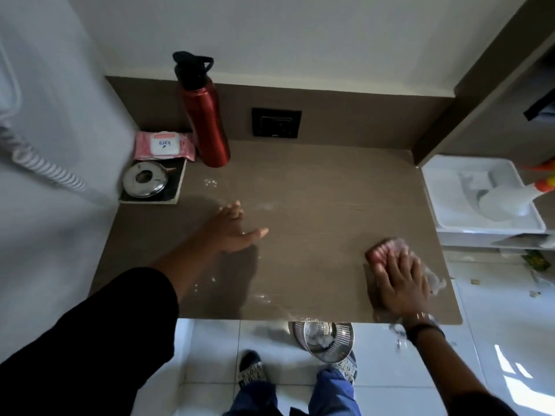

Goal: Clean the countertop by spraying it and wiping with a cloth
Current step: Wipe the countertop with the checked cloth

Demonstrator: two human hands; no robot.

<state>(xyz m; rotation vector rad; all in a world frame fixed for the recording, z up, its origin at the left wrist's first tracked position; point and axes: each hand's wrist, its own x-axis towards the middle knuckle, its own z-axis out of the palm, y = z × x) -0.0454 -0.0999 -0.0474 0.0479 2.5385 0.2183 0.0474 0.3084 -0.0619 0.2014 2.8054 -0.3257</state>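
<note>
- On the right near corner of a brown, wood-grain countertop (315,211), the right hand (402,283) is lying flat, fingers spread, pressing down on a cloth (386,249) rather than gripping it; the cloth is pink and ribbed at the far end, paler and crumpled toward the counter's right edge.
- A dark band is circling the right wrist.
- Toward the middle of the counter, the left hand (232,228) is resting open and empty, palm down, fingers stretched away from the body, its black sleeve (99,331) covering the arm to the forearm.
- Wet, whitish droplets are glistening on the smooth surface around the left hand and near the front edge.
- At the back left, a tall red metal bottle (208,124) with a black cap is standing upright, just beside a soft pink wipes packet (163,145) and a round shiny metal lid (145,179) on a dark square mat.
- Off the right edge, a spray bottle (507,199) with an orange nozzle is lying in a white plastic tray (444,175).
</note>
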